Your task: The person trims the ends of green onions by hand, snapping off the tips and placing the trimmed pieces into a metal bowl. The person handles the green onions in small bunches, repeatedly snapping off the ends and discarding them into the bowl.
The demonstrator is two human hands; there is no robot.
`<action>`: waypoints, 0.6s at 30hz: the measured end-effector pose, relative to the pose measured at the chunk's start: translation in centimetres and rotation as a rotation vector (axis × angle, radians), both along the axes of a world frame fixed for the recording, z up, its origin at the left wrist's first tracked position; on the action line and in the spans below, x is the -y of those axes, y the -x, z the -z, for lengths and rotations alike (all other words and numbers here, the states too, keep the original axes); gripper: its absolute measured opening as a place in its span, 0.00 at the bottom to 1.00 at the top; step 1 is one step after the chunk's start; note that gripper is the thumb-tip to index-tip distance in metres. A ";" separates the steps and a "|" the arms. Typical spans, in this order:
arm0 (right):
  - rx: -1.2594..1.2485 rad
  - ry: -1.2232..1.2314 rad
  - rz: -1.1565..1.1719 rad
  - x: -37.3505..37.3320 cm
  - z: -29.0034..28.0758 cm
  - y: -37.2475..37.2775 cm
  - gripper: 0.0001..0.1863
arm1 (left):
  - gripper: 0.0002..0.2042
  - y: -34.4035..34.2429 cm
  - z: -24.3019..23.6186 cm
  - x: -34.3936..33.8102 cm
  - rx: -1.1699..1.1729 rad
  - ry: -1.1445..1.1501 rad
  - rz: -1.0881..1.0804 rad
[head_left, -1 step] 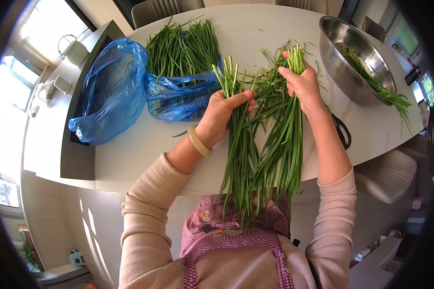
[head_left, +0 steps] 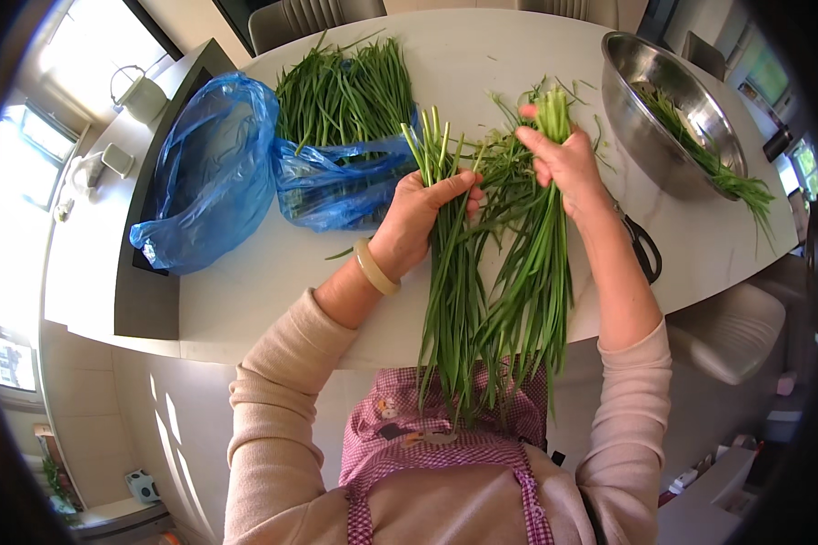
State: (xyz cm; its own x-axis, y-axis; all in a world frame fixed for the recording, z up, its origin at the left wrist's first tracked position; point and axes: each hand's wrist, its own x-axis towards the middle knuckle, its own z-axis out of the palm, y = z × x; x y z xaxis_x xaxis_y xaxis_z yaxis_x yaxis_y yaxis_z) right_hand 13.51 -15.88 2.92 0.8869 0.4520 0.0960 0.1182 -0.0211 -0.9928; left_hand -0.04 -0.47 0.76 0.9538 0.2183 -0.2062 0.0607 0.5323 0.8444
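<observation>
Table (head_left: 509,45): hanging leaves (head_left: 463,354) could slide off if grip slackens; smooth, pale top. Blue bag (head_left: 214,173), far left of bowl (head_left: 638,143): thin, crinkled plastic. Bowl: drooping greens (head_left: 741,186) might tumble over rim if knocked; shiny, round metal. Left of bowl: left bunch (head_left: 450,282), ribbon-leaved, left hand (head_left: 420,209) closed round it; right bunch (head_left: 547,245), nearer bowl, right hand (head_left: 568,165) gripping its pale stems (head_left: 553,109). Black looped handle (head_left: 656,259), below bowl.

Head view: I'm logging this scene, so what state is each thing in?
Left grip: closed around the left bunch
Right grip: closed around the right bunch
Blue bag: open, crumpled
Leaf pile: mostly uncovered
Metal bowl: uncovered, some greens hanging out
Black handle: partly hidden
Bracelet: worn
Sleeves: pushed up
</observation>
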 end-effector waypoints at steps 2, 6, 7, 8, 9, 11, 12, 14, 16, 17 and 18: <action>-0.151 -0.028 -0.268 -0.6 0.1 0.9 0.11 | 0.07 0.1 0.1 0.1 0.006 0.019 0.003; -0.165 -0.074 -0.416 -1.4 0.9 1.8 0.09 | 0.07 0.2 0.0 0.2 0.028 0.006 -0.010; -0.173 -0.068 -0.409 -1.2 0.8 1.8 0.09 | 0.07 0.2 0.0 0.4 0.029 0.008 -0.012; -0.182 -0.063 -0.402 -1.1 0.7 1.7 0.08 | 0.06 0.2 0.1 0.4 0.029 0.009 -0.014; -0.191 -0.059 -0.395 -0.9 0.7 1.7 0.08 | 0.06 0.2 0.1 0.5 0.018 0.024 -0.021; -0.167 -0.066 -0.413 -1.1 0.9 1.9 0.08 | 0.05 0.3 0.0 0.4 -0.002 0.053 -0.036; -0.154 -0.070 -0.421 -1.2 0.9 1.9 0.08 | 0.05 0.3 0.1 0.4 0.005 0.057 -0.034; -0.139 -0.075 -0.427 -1.3 0.9 2.0 0.07 | 0.05 0.2 0.4 0.4 0.022 0.065 -0.031; -0.132 -0.086 -0.433 -1.2 1.0 2.0 0.07 | 0.05 0.3 0.3 0.4 0.020 0.076 -0.026; -0.133 -0.094 -0.436 -1.2 1.1 1.9 0.07 | 0.06 0.3 0.3 0.4 0.019 0.082 -0.022; -0.134 -0.102 -0.438 -1.2 1.2 1.8 0.07 | 0.06 0.3 0.2 0.5 0.009 0.088 -0.023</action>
State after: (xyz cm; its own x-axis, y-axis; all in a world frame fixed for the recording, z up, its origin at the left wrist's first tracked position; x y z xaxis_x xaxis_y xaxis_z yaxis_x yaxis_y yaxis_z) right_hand 11.67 -14.69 1.69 0.6225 0.7806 0.0567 -0.0351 0.1002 -0.9943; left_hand -0.33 -0.93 0.56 0.9507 0.2215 -0.2168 0.0401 0.6058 0.7946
